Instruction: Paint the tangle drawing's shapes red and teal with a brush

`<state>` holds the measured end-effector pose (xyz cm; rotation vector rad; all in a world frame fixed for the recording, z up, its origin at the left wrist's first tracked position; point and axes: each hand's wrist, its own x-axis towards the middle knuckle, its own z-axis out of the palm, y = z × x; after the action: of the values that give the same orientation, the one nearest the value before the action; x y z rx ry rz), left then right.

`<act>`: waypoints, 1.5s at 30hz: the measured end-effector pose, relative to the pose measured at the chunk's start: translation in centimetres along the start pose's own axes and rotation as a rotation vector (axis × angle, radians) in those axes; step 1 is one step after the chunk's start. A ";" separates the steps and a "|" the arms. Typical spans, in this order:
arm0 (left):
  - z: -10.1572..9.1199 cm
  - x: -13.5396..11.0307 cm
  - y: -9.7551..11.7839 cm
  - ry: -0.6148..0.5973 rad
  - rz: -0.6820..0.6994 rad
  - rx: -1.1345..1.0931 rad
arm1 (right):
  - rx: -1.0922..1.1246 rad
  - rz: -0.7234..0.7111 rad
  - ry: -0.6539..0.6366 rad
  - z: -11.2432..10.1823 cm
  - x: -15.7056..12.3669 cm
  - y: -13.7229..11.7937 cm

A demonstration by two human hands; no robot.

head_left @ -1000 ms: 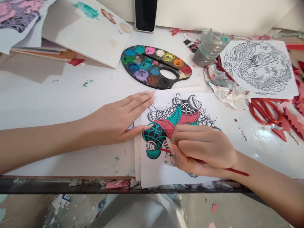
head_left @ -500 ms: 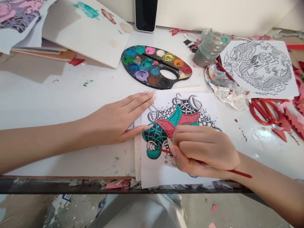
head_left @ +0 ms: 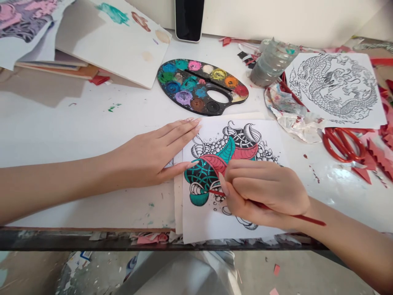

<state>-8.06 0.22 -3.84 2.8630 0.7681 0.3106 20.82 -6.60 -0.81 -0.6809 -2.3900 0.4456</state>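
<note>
My right hand [head_left: 264, 188] is closed around a thin red paintbrush [head_left: 310, 220]. Its tip meets the patterned drawing [head_left: 215, 164] beside a teal-painted rounded shape. Several parts of the drawing are coloured teal and red, while others stay black and white. My right hand covers the lower right of the picture. Flat and with fingers stretched out, my left hand [head_left: 166, 149] rests over the left edge of the sheet. Just beyond the sheet lies a black oval paint palette [head_left: 196, 96] with many colours in its wells.
A cloudy plastic water container [head_left: 272, 65] stands at the back right, beside a crumpled stained paper [head_left: 294, 110]. Further right are a dragon drawing [head_left: 337, 88] and red-handled scissors [head_left: 344, 145]. A phone [head_left: 189, 20] leans at the back; a paint-smeared board [head_left: 119, 45] lies left.
My right hand and the paintbrush have shifted very slightly, with the brush tip a little higher on the drawing. My left hand stays in place.
</note>
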 end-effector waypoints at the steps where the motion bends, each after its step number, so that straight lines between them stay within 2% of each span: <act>1: 0.0 0.0 0.0 0.002 0.002 0.003 | -0.002 0.004 0.003 0.0 0.0 0.0; 22: 0.0 0.1 0.0 0.002 0.010 0.057 | 0.038 0.000 -0.001 -0.2 0.3 0.0; 26: 0.0 0.1 0.0 -0.008 -0.006 0.036 | 0.070 0.011 0.040 -0.5 0.3 -0.3; 36: 0.2 -0.1 -0.3 0.009 0.000 0.008 | -0.006 -0.035 0.068 1.0 0.0 0.1; 45: 0.3 0.0 -0.2 0.030 0.030 0.056 | -0.019 -0.040 0.065 0.7 -0.1 -0.2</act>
<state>-8.10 0.33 -4.20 2.9306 0.7518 0.3426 20.34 -6.93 -1.27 -0.6455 -2.3452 0.3792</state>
